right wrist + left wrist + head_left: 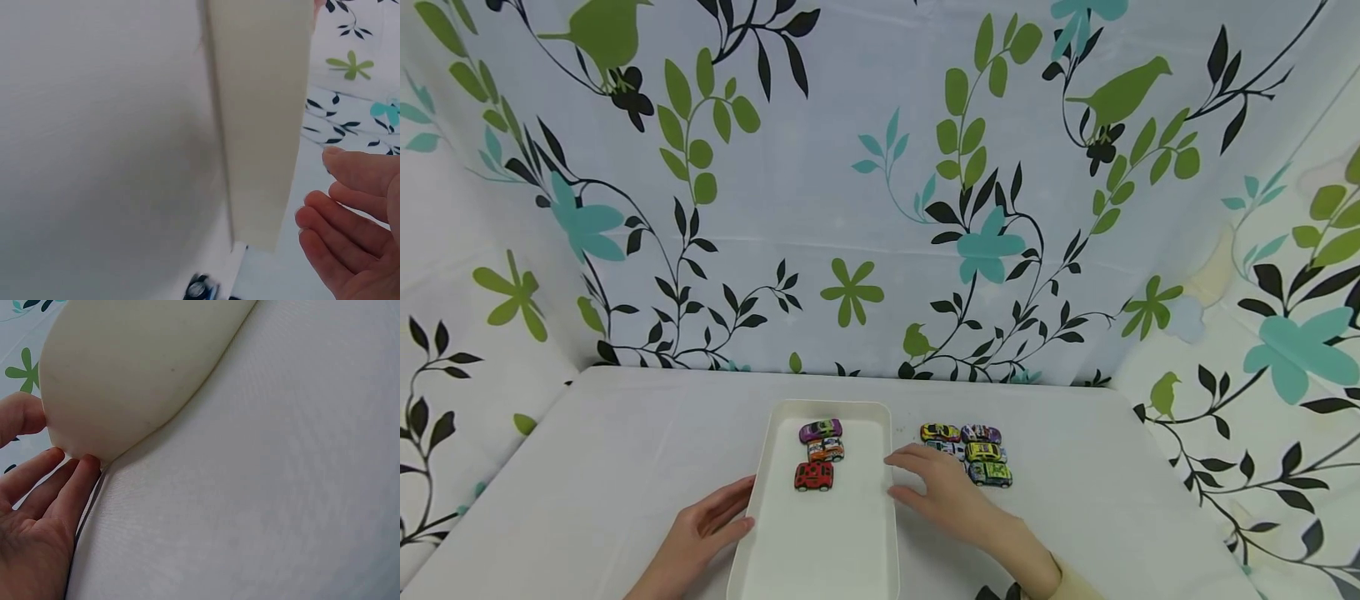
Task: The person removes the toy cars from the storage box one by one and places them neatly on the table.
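Note:
A cream rectangular tray (820, 542) lies on the table, with three toy cars in its upper part: a purple car (820, 430), an orange-and-white car (825, 450) and a red car with black spots (814, 476). My left hand (700, 529) touches the tray's left side; in the left wrist view its fingertips (87, 464) meet the outer wall (144, 369). At the right rim hovers my right hand (943, 492), thumb and fingers apart. The right wrist view shows this hand (359, 219) beside the tray wall (262, 125), holding nothing.
Right of the tray, several toy cars stand grouped on the white table (1075, 517), including a green car (991, 474) and a purple-and-white car (981, 433); my right hand partly hides the group. A leaf-patterned cloth (805, 208) hangs behind the table.

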Demonstrator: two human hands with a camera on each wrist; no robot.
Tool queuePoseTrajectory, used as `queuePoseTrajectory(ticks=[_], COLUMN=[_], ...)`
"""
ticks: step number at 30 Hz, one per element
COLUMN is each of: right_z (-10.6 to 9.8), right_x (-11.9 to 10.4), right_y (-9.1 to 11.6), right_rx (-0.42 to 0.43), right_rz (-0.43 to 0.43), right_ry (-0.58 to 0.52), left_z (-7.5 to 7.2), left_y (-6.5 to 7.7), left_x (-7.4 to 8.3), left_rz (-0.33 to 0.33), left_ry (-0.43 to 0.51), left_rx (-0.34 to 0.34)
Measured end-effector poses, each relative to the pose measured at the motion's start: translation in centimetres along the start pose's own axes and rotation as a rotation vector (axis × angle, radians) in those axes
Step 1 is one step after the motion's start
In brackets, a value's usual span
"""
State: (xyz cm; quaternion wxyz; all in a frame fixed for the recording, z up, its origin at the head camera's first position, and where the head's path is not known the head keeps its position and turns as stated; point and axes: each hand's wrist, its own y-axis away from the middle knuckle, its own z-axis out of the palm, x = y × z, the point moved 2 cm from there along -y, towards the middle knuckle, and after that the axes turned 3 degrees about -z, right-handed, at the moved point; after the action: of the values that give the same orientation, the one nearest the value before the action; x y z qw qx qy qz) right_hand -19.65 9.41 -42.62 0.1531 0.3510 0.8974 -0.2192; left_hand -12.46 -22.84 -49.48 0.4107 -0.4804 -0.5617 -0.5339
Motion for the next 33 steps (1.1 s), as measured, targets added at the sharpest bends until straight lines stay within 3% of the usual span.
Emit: queuePoseTrajectory(ticks=[11, 20, 25, 33], right_z=[0.2, 2.9, 4.6, 5.6], right_x=[-4.1, -5.6, -5.9, -5.9], right_y=[-5.5, -9.2, -10.2, -10.3], right_rx=[-0.117, -0.234, -0.274, -0.309], right_rz=[-0.038, -0.060, -0.041, -0.025], right_ry=[0.054, 0.064, 0.101, 0.151], left_z=[0.0, -0.1, -0.1, -0.2], left_y=[0.1, 0.0, 0.1, 0.1], left_x=[0.1, -0.1, -0.1, -0.1], left_rz=[-0.014, 0.018, 0.014, 0.006], left_ry=[-0.001, 0.010, 0.019, 0.027], left_rx=[0.010, -0.035, -0.058, -0.052])
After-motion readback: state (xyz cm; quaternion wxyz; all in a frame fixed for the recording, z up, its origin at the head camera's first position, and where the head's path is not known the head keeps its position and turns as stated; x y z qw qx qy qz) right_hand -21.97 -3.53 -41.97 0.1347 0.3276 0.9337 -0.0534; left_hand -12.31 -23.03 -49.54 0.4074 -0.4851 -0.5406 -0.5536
